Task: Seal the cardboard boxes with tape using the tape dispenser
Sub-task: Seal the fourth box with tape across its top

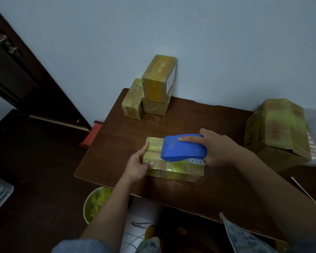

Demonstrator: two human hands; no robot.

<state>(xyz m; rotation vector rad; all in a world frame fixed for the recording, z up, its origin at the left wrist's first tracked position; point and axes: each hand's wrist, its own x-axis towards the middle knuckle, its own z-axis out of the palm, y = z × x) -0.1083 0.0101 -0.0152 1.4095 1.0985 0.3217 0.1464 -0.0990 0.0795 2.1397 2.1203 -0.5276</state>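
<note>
One box (173, 161) lies near the table's (199, 190) front edge. Three boxes (151, 94) stand stacked at its back-left corner. A larger box (277, 132) sits far right.

The tape dispenser (183, 149) is smooth blue plastic with a dull sheen. The cardboard box (173, 165) beneath it is wrapped in glossy, wrinkled yellowish tape, as are the stacked boxes (154, 90). The counter (199, 117) is dark brown wood, smooth and faintly shiny.
</note>
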